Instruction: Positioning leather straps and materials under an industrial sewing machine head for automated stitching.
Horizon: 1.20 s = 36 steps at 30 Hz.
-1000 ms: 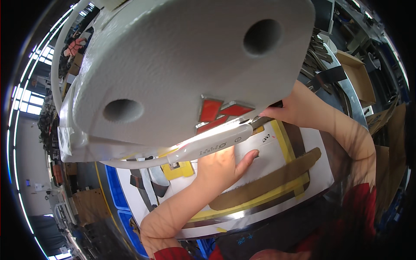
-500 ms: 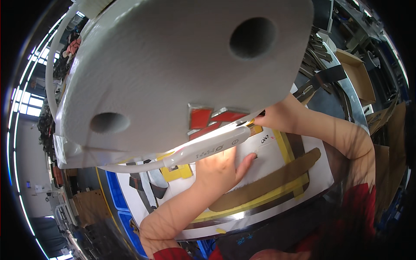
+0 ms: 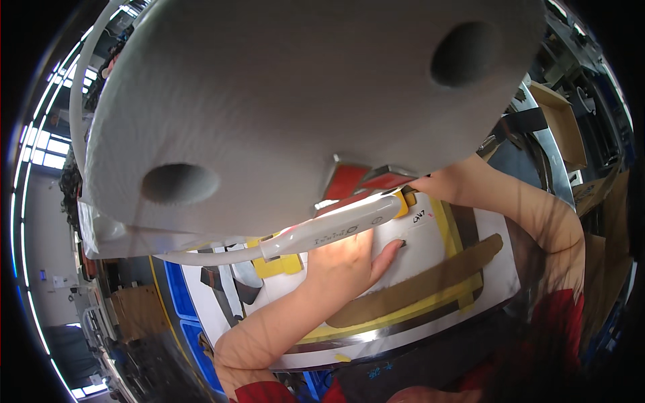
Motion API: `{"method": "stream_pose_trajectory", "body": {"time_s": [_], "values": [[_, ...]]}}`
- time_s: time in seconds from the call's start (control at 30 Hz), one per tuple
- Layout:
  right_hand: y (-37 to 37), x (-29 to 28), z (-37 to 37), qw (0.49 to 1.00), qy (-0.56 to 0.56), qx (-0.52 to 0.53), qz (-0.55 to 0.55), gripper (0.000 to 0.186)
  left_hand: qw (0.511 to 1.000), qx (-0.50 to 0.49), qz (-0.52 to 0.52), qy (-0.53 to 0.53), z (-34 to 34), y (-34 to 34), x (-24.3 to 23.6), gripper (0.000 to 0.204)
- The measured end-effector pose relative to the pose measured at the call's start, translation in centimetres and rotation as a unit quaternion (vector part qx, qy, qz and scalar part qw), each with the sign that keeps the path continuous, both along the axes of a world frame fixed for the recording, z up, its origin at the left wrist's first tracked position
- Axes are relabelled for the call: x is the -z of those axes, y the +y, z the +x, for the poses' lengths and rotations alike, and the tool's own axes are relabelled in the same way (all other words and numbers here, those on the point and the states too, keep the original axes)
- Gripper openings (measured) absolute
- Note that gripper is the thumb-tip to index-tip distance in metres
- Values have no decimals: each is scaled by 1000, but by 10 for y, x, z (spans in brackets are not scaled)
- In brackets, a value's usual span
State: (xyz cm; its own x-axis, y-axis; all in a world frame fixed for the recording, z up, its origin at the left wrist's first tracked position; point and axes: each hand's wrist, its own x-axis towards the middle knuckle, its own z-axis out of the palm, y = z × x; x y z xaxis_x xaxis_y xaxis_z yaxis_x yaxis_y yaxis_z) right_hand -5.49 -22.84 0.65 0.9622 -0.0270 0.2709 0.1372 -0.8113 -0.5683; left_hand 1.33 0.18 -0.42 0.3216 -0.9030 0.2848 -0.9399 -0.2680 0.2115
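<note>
A large white machine head, which looks like a sewing machine (image 3: 289,107), fills the upper middle and hides much of the work below. My left hand (image 3: 341,269) lies flat on a white sheet (image 3: 420,238) under a white strip lamp (image 3: 329,228). Its thumb stretches out to the right; the lamp covers its fingertips. Behind the machine's lower right edge is my right hand (image 3: 453,180), with its fingers hidden, close to a small yellow piece (image 3: 405,201). Nearer me a long brown strip (image 3: 416,285) lies across the sheet, beside yellow tape (image 3: 448,228).
Dark and pale straps (image 3: 245,285) and a yellow piece (image 3: 279,264) lie left of my left hand. Blue bins (image 3: 181,292) stand beyond the table's left edge. Zipper-like strips (image 3: 537,158) and an open cardboard box (image 3: 559,127) are at the right.
The view has shifted, so the machine head looks larger and further right. Both hands appear slightly further right. My left thumb remains stretched out.
</note>
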Motion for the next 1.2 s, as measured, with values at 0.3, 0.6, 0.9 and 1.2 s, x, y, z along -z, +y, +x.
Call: {"method": "stream_pose_trajectory", "body": {"time_s": [0.3,0.6,0.9,1.2], "values": [[8,-13,-3,998,45,36,23,15,999,-12,20,27,-1,1,-2,57],[18,-20,-20,974,-37,-108,-198,36,1000,-16,-7,22,0,1,2,54],[19,-18,-18,970,-43,-126,-206,37,1000,-20,-14,6,1,1,5,52],[-4,-26,-5,972,38,-200,-115,31,967,209,-81,123,-44,-33,-16,39]]}}
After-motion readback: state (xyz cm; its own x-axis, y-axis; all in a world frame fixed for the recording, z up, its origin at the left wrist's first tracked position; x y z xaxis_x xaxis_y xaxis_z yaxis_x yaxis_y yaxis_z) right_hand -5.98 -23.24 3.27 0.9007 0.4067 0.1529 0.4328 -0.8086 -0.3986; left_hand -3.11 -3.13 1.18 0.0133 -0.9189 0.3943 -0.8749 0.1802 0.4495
